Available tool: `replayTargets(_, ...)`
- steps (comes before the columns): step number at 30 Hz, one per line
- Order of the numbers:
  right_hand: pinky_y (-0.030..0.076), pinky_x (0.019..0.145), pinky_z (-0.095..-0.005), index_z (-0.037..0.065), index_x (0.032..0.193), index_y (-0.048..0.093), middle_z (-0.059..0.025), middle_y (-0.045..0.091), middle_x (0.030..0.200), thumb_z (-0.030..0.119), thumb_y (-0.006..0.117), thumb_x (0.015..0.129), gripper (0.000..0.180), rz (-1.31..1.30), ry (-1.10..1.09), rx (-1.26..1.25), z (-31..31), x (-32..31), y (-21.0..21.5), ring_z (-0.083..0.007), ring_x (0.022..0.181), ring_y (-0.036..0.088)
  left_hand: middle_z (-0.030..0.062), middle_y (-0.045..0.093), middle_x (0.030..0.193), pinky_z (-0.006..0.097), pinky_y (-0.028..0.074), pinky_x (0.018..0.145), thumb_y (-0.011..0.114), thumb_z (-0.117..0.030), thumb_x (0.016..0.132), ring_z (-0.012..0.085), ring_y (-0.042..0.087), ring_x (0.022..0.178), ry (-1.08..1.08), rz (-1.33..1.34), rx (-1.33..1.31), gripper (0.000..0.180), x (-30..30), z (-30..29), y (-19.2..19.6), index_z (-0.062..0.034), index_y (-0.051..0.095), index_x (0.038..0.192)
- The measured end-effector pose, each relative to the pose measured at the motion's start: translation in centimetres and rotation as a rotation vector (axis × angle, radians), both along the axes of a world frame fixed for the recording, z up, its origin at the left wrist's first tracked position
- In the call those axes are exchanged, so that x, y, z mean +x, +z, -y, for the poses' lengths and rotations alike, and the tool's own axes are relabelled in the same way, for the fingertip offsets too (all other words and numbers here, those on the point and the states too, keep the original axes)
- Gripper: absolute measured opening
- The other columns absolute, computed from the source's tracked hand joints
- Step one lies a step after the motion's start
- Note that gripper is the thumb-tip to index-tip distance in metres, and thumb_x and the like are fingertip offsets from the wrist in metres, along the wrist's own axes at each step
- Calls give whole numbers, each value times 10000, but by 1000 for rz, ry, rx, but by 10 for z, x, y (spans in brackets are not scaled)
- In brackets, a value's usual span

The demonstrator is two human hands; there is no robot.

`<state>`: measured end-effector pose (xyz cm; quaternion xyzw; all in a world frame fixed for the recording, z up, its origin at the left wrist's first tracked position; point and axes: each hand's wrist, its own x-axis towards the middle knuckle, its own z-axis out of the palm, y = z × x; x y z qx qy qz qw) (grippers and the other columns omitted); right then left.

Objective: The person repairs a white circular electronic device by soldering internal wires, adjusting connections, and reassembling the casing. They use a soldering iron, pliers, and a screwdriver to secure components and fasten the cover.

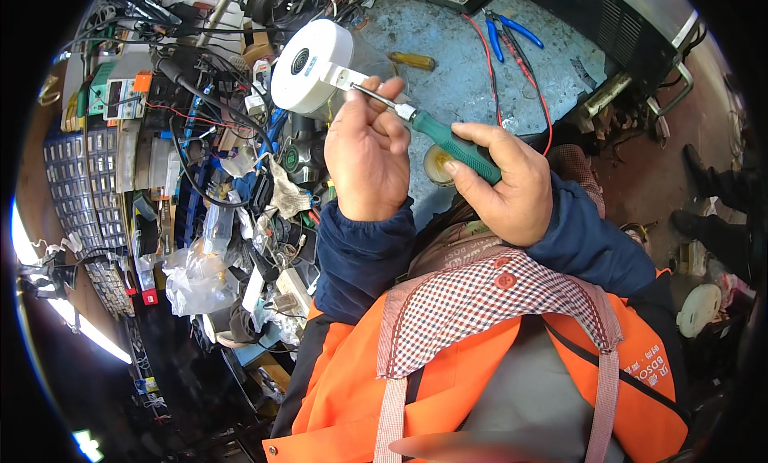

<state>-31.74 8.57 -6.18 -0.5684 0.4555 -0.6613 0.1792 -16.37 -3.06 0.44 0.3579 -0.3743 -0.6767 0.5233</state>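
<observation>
My right hand [512,179] is wrapped round the green handle of a screwdriver [446,143], which points up and left. Its metal shaft runs between the curled fingers of my left hand [368,147], which close round it close to the tip. Just beyond those fingers is a white round device [308,71] with a dark round centre and a short flat neck; the shaft's tip lies by this neck. Whether my left fingertips also pinch a screw or touch the neck is hidden. A small round tub with yellowish contents [438,165] sits beneath the screwdriver.
On the worn blue bench top [448,43] lie a yellow-handled tool [412,60], blue-handled pliers [512,35] and red and black test leads [524,67]. A black metal-cased unit [596,31] stands far right. Tangled cables, parts and plastic bags [200,279] crowd the left, beside small-parts drawers [84,187].
</observation>
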Motion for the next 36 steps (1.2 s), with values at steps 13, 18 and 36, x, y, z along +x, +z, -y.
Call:
replayTargets(13,630,819,-432,-13,1317,700,-229,768,1123,59,840,959,391,2,-12,7,20,6,-3,-406,971,784,215,815,1132,229,340,443,579,-195,1194,81,513,522,-34,262,-57,289,6,-5,-7,43,710,1295)
replayTargets(18,632,823,-431,-18,1317,698,-231,770,1122,55,842,955,397,15,-2,-6,24,8,-3,-400,978,788,213,815,1127,229,337,440,580,-199,1195,76,514,522,-18,272,-89,294,8,-3,-9,44,712,1298)
replayTargets(36,630,854,-435,1,1329,702,-198,760,1169,5,858,909,448,-31,-39,-83,31,14,-9,-396,1017,772,69,710,1021,225,437,578,830,-143,1023,106,609,696,440,871,-773,340,30,-1,-26,20,678,1280)
